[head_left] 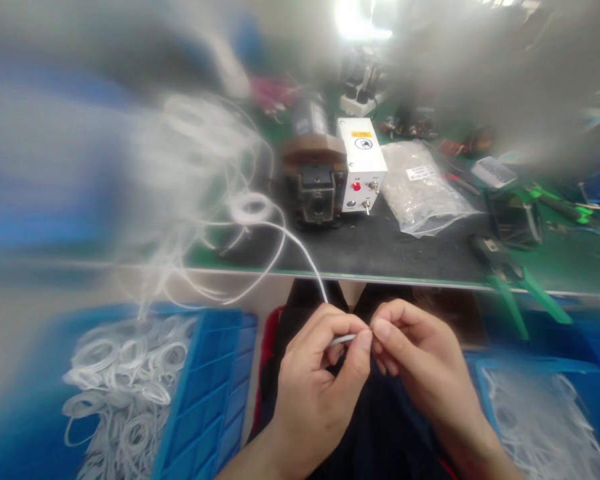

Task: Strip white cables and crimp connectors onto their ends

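Observation:
A white cable runs from a coil on the bench down into my left hand. Thumb and forefinger of that hand pinch the cable close to its end. My right hand meets it fingertip to fingertip, thumb against forefinger in a pinch at the cable's end. Whatever sits between the right fingertips is hidden or too small to name. Both hands are in front of the bench edge, over my lap.
On the bench stand a white switch box with a dark machine, and a clear bag of small parts. Green-handled pliers overhang the edge. Blue crates with coiled white cables flank me; more coils pile up left.

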Demonstrator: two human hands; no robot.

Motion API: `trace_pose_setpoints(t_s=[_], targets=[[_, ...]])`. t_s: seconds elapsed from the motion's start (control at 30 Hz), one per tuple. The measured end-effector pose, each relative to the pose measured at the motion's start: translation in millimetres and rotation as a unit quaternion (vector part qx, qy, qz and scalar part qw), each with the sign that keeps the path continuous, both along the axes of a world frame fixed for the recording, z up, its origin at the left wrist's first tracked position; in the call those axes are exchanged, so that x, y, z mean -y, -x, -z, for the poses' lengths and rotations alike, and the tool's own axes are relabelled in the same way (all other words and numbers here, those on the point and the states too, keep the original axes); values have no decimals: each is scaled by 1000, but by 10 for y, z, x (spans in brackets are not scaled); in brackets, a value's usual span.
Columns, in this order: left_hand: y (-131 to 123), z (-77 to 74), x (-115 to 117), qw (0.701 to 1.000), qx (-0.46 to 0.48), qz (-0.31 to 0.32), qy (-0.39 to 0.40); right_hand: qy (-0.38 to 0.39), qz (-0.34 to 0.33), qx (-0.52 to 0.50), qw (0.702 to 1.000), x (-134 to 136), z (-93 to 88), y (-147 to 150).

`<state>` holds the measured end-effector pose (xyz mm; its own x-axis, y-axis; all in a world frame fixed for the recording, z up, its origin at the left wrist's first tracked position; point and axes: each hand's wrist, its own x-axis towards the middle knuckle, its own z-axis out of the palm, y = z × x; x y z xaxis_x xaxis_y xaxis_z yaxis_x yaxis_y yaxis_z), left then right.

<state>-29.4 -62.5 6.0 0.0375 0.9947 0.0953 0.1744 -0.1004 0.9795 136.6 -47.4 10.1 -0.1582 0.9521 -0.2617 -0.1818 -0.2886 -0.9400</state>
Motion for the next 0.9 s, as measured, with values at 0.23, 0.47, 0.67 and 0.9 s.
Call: trace_pose_setpoints(t_s=[0.23,0.47,0.67,0.9], targets=[[-19,4,-61,1000,9,-11,4,-12,7,31,999,15,-38,-18],[14,1,-119,998,-4,49,29,-67,12,130,989,-17,-97,-51],[-75,41,-195,999,-16,-17,-41,-125,46,199,971,-15,-54,15],[-117,54,-237,999,32,44,3,-92,54,167,980,-48,-75,-77]])
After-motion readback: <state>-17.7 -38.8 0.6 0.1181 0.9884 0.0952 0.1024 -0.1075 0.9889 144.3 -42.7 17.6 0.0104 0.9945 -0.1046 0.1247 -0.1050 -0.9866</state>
